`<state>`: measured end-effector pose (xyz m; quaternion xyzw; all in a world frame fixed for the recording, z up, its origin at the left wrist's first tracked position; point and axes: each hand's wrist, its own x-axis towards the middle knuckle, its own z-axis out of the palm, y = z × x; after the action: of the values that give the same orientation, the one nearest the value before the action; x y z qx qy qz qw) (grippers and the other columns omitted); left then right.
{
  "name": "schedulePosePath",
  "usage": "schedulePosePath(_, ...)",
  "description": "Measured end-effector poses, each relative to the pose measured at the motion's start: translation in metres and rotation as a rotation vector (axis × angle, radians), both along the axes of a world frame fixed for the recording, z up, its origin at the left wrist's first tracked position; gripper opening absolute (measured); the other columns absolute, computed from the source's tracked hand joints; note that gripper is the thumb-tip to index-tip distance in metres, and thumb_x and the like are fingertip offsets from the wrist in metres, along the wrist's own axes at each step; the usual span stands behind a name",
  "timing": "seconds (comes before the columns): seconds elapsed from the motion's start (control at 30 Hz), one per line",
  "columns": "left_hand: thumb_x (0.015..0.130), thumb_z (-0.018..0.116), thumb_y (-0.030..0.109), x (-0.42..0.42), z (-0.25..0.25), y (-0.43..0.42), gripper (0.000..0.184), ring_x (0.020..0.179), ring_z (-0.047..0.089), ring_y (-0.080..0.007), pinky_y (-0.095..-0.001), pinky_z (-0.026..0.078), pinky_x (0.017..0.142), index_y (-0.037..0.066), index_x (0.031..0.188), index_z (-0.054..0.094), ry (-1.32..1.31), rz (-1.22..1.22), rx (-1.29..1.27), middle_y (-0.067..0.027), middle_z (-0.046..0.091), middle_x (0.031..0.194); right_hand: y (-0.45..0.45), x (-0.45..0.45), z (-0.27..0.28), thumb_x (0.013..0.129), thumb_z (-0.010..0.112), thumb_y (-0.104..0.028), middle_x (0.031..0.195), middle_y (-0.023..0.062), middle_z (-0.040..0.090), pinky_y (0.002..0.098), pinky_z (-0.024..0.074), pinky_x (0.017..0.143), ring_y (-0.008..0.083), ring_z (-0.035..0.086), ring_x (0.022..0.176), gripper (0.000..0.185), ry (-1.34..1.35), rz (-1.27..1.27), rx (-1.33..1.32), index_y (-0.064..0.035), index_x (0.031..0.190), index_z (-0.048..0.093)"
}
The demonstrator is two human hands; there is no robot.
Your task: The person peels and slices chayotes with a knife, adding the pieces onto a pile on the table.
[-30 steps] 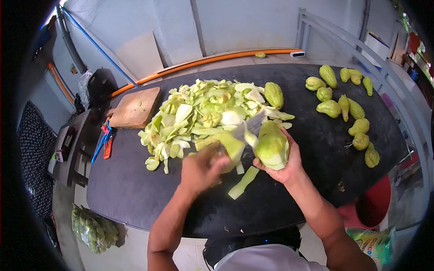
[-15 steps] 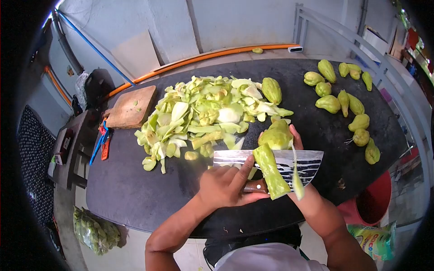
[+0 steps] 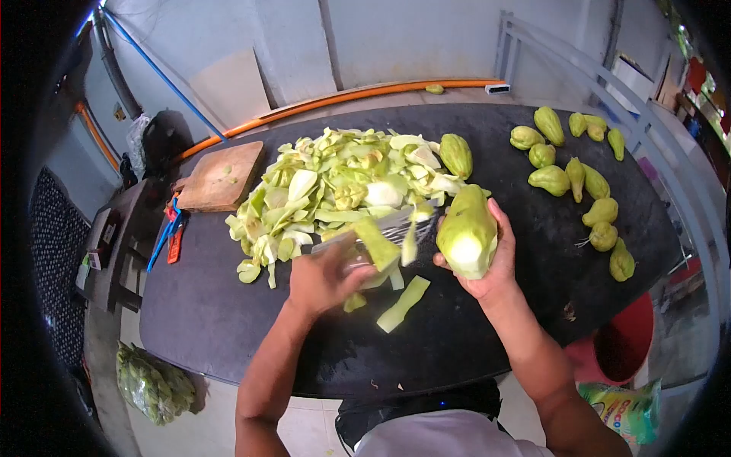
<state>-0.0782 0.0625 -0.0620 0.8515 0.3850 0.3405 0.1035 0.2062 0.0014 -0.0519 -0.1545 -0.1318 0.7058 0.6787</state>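
My left hand (image 3: 326,280) is wrapped round the handle of a cleaver (image 3: 417,232), whose blade is blurred by motion. Peel strips (image 3: 378,242) cling to the blade. In my right hand (image 3: 501,263) lies a green chayote (image 3: 467,228), its near end cut to pale flesh. Blade and chayote are apart. Below them a cut strip of peel (image 3: 403,305) rests on the dark table (image 3: 228,327). Just beyond the cleaver spreads a heap of peelings (image 3: 320,179), with a whole chayote (image 3: 456,156) at its right edge.
Several whole chayotes (image 3: 550,180) are scattered over the table's right side. A wooden cutting board (image 3: 222,177) lies at the left, near a blue-and-red tool (image 3: 174,236). A red bucket (image 3: 636,335) stands below the right edge; a bag of greens (image 3: 152,385) sits on the floor.
My left hand has swung the cleaver left, away from the chayote, toward the peelings. The chayote now shows its pale cut end toward me. A peel strip now lies on the table.
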Motion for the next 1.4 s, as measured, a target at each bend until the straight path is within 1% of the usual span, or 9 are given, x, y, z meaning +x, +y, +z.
schedulePosePath(0.1, 0.080, 0.082, 0.051, 0.006, 0.003, -0.011, 0.072, 0.078, 0.076, -0.0293, -0.0365, 0.059, 0.070, 0.003, 0.131, 0.065, -0.113, -0.053, -0.140, -0.0152, 0.074, 0.080, 0.003, -0.006, 0.005, 0.100, 0.052, -0.053, 0.112, 0.0084, 0.071, 0.0525, 0.0598, 0.073, 0.0308, 0.068, 0.103, 0.045, -0.011, -0.033, -0.051, -0.0166, 0.124, 0.064)
schedulePosePath(0.27, 0.077, 0.083, 0.055, 0.037, 0.020, -0.037, 0.081, 0.076, 0.075, -0.0325, -0.0384, 0.059, 0.067, -0.002, 0.131, 0.063, -0.050, -0.311, 0.142, -0.0163, 0.073, 0.084, 0.008, -0.002, -0.019, 0.102, 0.052, -0.053, 0.111, 0.0155, 0.071, 0.0504, 0.0595, 0.089, 0.0340, 0.069, 0.105, 0.048, 0.123, 0.038, -0.018, -0.0146, 0.128, 0.063)
schedulePosePath(0.5, 0.076, 0.082, 0.058, 0.037, 0.026, -0.045, 0.086, 0.063, 0.071, -0.0281, -0.0361, 0.056, 0.058, -0.002, 0.134, 0.061, 0.008, -0.354, 0.171, -0.0106, 0.068, 0.074, 0.009, -0.005, -0.015, 0.101, 0.055, -0.051, 0.113, 0.0217, 0.071, 0.0522, 0.0593, 0.089, 0.0354, 0.070, 0.101, 0.047, 0.166, 0.090, -0.015, -0.0121, 0.126, 0.064)
schedulePosePath(0.83, 0.075, 0.080, 0.062, 0.022, 0.018, -0.028, 0.085, 0.062, 0.070, -0.0282, -0.0380, 0.056, 0.060, 0.001, 0.132, 0.064, -0.036, -0.360, 0.207, -0.0096, 0.067, 0.071, 0.006, -0.004, -0.007, 0.103, 0.051, -0.051, 0.122, 0.0166, 0.067, 0.0479, 0.0537, 0.099, 0.0297, 0.067, 0.109, 0.054, 0.043, 0.166, 0.043, -0.0104, 0.138, 0.056)
schedulePosePath(0.93, 0.077, 0.079, 0.061, 0.019, 0.017, -0.025, 0.083, 0.065, 0.072, -0.0293, -0.0382, 0.057, 0.062, 0.001, 0.132, 0.064, -0.045, -0.351, 0.186, -0.0091, 0.068, 0.071, 0.003, -0.014, 0.006, 0.104, 0.050, -0.046, 0.109, 0.0149, 0.073, 0.0504, 0.0583, 0.090, 0.0327, 0.071, 0.098, 0.043, 0.084, 0.100, -0.027, -0.0119, 0.126, 0.064)
schedulePosePath(1.13, 0.080, 0.078, 0.059, 0.011, 0.011, -0.014, 0.076, 0.068, 0.073, -0.0322, -0.0377, 0.058, 0.062, 0.002, 0.129, 0.066, -0.005, -0.178, 0.139, -0.0138, 0.073, 0.080, 0.002, -0.010, 0.005, 0.102, 0.054, -0.049, 0.122, 0.0138, 0.067, 0.0479, 0.0539, 0.098, 0.0291, 0.067, 0.109, 0.054, 0.065, 0.063, -0.005, -0.0108, 0.140, 0.055)
schedulePosePath(1.23, 0.081, 0.077, 0.058, 0.005, 0.007, -0.011, 0.074, 0.071, 0.073, -0.0340, -0.0375, 0.059, 0.064, 0.002, 0.128, 0.066, 0.000, -0.114, 0.078, -0.0132, 0.073, 0.078, 0.005, -0.004, -0.003, 0.102, 0.056, -0.047, 0.124, 0.0116, 0.067, 0.0476, 0.0533, 0.100, 0.0280, 0.067, 0.111, 0.053, -0.005, 0.101, 0.074, -0.0108, 0.140, 0.055)
schedulePosePath(1.37, 0.081, 0.078, 0.057, 0.017, 0.012, -0.021, 0.075, 0.077, 0.075, -0.0310, -0.0387, 0.059, 0.070, 0.001, 0.128, 0.066, -0.045, -0.205, 0.121, -0.0122, 0.074, 0.078, -0.002, -0.017, 0.017, 0.103, 0.054, -0.043, 0.114, 0.0109, 0.072, 0.0446, 0.0593, 0.091, 0.0272, 0.071, 0.102, 0.043, 0.049, 0.009, -0.066, -0.0102, 0.131, 0.062)
schedulePosePath(1.4, 0.081, 0.078, 0.057, 0.021, 0.014, -0.023, 0.075, 0.079, 0.075, -0.0305, -0.0388, 0.059, 0.071, 0.001, 0.129, 0.065, -0.021, -0.228, 0.173, -0.0124, 0.074, 0.081, 0.004, -0.015, 0.008, 0.104, 0.053, -0.041, 0.116, 0.0118, 0.072, 0.0448, 0.0587, 0.093, 0.0268, 0.071, 0.103, 0.043, 0.084, 0.107, -0.020, -0.0094, 0.131, 0.062)
